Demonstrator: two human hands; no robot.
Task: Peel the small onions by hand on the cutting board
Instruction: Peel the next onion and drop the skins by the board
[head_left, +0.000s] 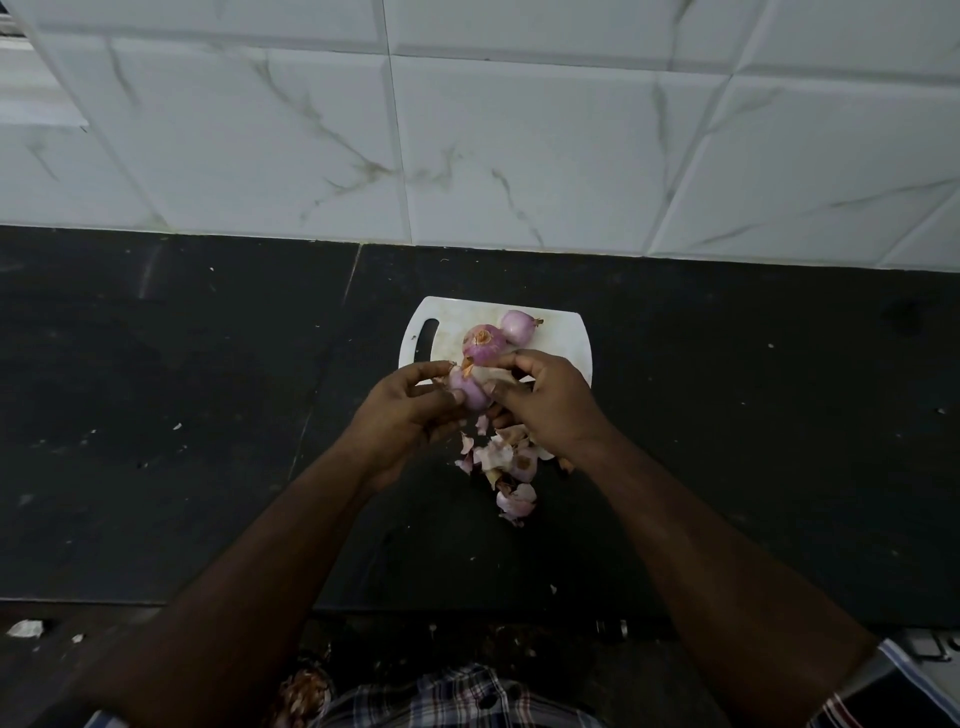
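Note:
A small pale purple onion (469, 391) is held just above the near edge of the white cutting board (563, 338). My left hand (410, 410) grips it from the left with thumb and fingers. My right hand (545, 402) pinches its skin from the right. Two more purple onions lie on the board: one (483, 344) in the middle with its dry root end up, one (518, 326) behind it to the right.
A heap of onion peels (506, 465) lies on the black countertop (182, 415) below my hands. A white marbled tile wall (467, 130) rises behind the board. The counter's front edge runs near my body.

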